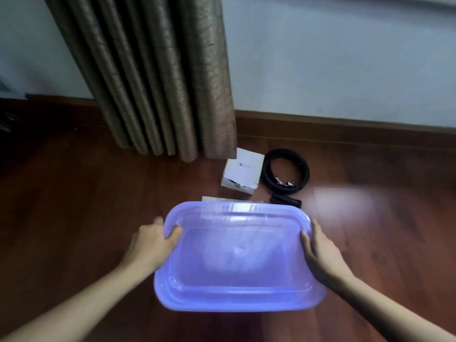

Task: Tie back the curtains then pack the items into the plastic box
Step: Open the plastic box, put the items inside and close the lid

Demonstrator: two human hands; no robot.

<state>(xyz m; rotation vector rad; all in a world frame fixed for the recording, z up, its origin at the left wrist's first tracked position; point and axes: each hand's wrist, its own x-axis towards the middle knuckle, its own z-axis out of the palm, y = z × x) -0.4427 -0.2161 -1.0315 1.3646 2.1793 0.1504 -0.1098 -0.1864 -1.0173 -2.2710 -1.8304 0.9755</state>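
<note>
A translucent purple plastic box [237,297] is in front of me over the wooden floor, blurred by motion. My left hand [153,240] grips its left rim, thumb inside. My right hand [320,250] presses against its right rim. Beyond the box lie a small white carton [243,171], a coiled black cable [285,171], a small black item [286,201] and a flat pale packet [222,199] partly hidden by the box's far rim. A brown pleated curtain [158,75] hangs gathered against the wall; no tie is visible on it.
The reddish wooden floor [74,193] stretches to both sides. A brown skirting board [345,124] runs along the pale wall. Something dark sits at the far left edge [7,119].
</note>
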